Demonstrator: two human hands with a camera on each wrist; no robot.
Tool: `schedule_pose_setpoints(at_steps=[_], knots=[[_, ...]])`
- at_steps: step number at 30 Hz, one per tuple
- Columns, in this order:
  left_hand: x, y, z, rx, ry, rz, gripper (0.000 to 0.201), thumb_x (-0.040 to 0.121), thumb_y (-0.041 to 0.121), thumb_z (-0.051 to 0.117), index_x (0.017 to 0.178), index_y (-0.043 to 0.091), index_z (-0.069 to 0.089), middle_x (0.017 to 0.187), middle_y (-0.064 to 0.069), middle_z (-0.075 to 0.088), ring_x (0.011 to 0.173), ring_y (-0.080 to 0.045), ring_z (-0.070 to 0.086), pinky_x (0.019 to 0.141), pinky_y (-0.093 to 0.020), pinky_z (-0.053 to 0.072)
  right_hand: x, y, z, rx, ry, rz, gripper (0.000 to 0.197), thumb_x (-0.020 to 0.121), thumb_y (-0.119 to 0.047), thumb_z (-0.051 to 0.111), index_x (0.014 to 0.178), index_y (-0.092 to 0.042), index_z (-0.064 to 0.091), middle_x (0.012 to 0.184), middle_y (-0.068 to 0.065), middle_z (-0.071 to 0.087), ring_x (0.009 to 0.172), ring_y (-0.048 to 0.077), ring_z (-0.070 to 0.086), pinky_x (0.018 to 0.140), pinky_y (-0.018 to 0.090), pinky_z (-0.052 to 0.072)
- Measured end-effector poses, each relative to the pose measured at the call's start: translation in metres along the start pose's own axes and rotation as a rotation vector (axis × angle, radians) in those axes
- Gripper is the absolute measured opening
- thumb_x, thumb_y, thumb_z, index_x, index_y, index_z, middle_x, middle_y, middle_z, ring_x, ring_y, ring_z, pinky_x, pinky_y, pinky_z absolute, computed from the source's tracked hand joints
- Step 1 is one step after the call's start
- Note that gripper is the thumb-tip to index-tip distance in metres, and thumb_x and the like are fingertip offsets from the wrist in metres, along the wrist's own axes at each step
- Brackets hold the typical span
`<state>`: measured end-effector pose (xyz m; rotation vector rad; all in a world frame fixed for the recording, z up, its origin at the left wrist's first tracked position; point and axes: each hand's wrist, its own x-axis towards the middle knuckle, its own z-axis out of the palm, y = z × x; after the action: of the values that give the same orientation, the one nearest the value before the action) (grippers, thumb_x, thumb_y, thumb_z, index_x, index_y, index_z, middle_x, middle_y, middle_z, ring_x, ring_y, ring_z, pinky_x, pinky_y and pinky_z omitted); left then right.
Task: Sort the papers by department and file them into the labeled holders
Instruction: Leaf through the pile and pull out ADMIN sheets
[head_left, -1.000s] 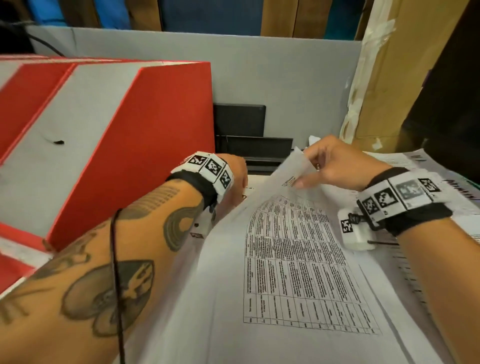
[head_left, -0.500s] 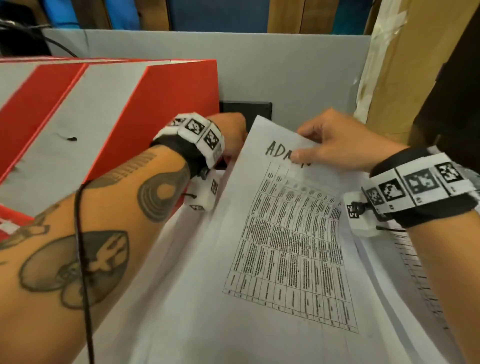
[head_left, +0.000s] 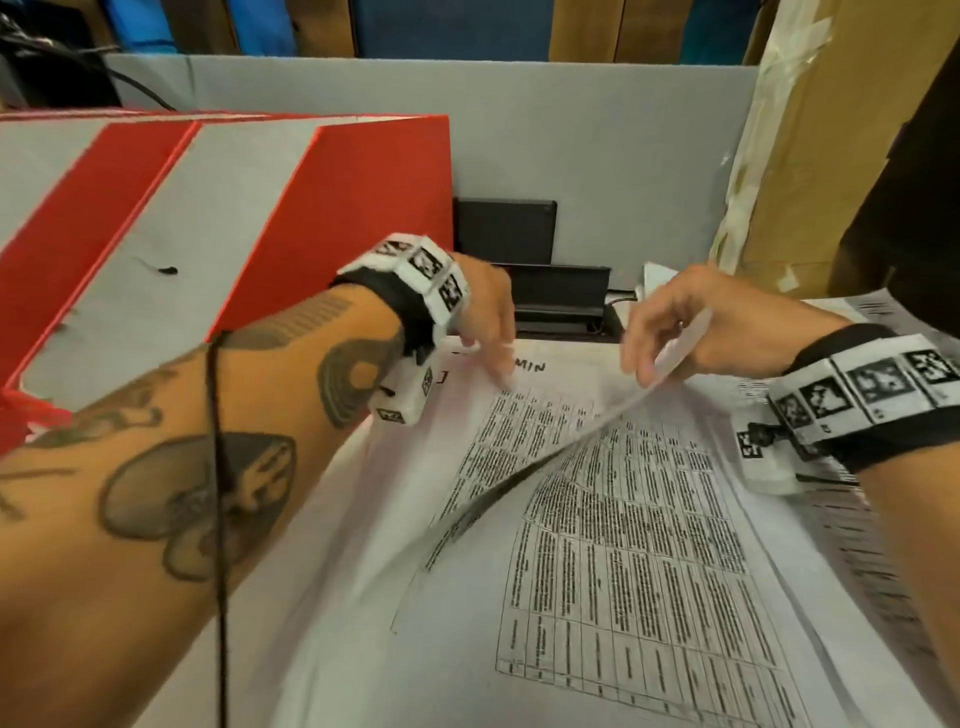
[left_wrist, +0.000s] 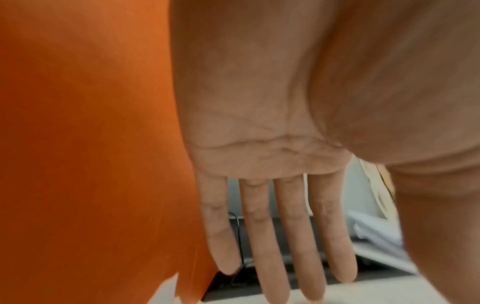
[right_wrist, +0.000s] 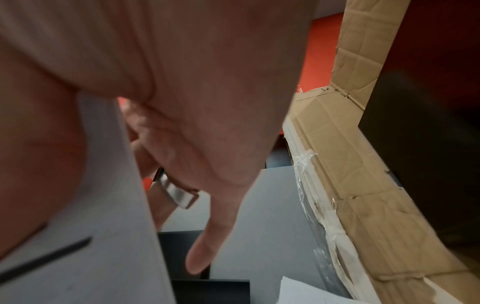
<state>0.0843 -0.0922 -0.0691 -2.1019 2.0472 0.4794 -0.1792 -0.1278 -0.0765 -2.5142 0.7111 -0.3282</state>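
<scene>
Lowered sheet (head_left: 613, 545) lies lengthwise away.

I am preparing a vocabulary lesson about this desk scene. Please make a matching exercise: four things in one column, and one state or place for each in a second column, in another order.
Things:
1. left hand
2. right hand
3. lifted sheet
4. red and grey file holder

States or places:
a. stands at the left, beside the papers
b. pinches a paper's top edge
c. curls upward off the stack of papers
d. fingers straight, tips on the page lettered "MIN"

Pairs: 1-d, 2-b, 3-c, 4-a
</scene>
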Motion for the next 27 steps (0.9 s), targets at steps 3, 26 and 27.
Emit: schedule_pose_setpoints(at_steps=[3, 26, 27], knots=[[0.015, 0.005, 0.015, 0.166, -0.045, -0.017, 0.085, 0.065, 0.056, 0.091, 0.139, 0.026, 0.062, 0.134, 0.008, 0.064, 0.118, -0.018, 0.061, 0.105, -0.037, 0.048, -0.003, 0.002, 0.000, 0.060, -0.044, -0.060, 0.039, 0.072, 0.013, 0.083, 0.067, -0.026, 0.081, 0.081, 0.004, 0.078, 0.082, 0.024, 0.074, 0.087, 0.048, 0.059], [-0.012, -0.006, -0.006, -0.077, 0.468, -0.017, 0.016, 0.082, 0.023, 0.082, 0.098, 0.019, 0.082, 0.088, 0.001, 0.076, 0.082, -0.021, 0.071, 0.077, -0.038, 0.062, 0.024, -0.019, 0.021, -0.246, 0.022, 0.186, 0.013, 0.091, -0.030, 0.077, 0.092, -0.039, 0.068, 0.104, -0.011, 0.075, 0.085, 0.004, 0.069, 0.070, 0.024, 0.055], [-0.014, -0.006, -0.007, -0.093, 0.495, 0.004, 0.014, 0.080, 0.024, 0.085, 0.094, 0.021, 0.083, 0.089, 0.002, 0.077, 0.085, -0.020, 0.071, 0.080, -0.039, 0.063, 0.027, -0.019, 0.023, -0.289, 0.028, 0.195, 0.010, 0.091, -0.030, 0.076, 0.097, -0.034, 0.070, 0.110, -0.008, 0.073, 0.086, 0.003, 0.067, 0.070, 0.023, 0.053]])
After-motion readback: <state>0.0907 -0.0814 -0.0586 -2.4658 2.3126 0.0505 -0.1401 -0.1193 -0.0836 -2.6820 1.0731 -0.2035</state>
